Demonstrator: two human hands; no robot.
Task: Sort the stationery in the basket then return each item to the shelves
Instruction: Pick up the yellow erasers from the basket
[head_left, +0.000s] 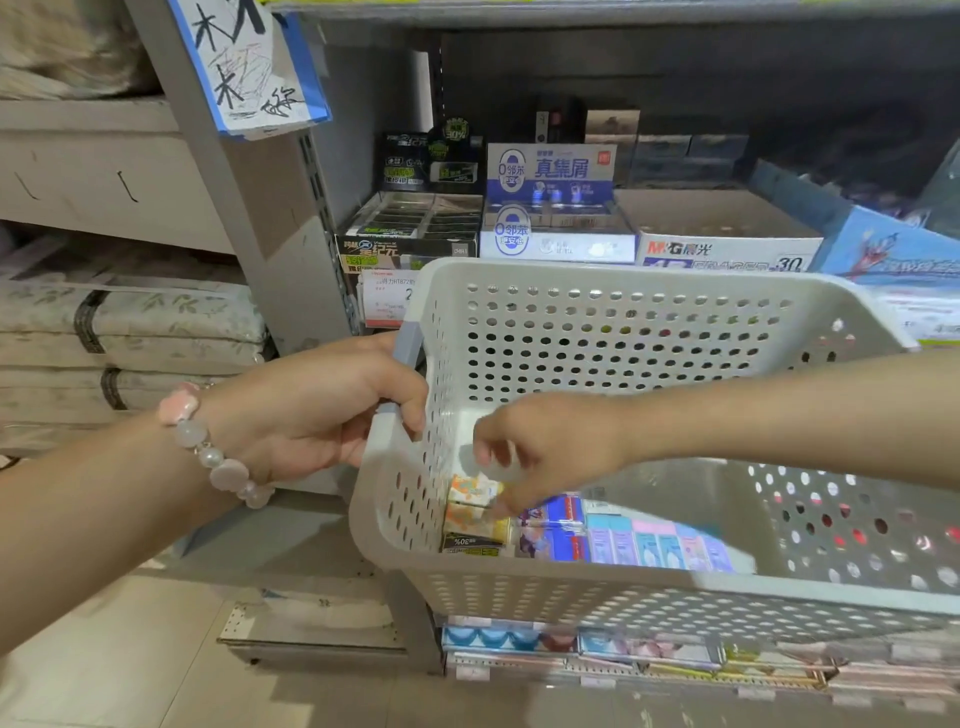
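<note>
Left hand (332, 410) grips the basket (597, 332) handle; right hand (545, 447) pinches an eraser (470, 488)

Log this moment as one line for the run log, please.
left hand grips basket handle | right hand inside basket, fingers on small orange-white box | grasp unclear, blurred | other boxes remain in basket

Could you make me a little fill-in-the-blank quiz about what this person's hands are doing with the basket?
1. The left hand grips the ____ of the basket.
2. The right hand reaches ____ the basket.
3. The bracelet is on the ____ wrist.

Missing words: handle; into; left
</note>
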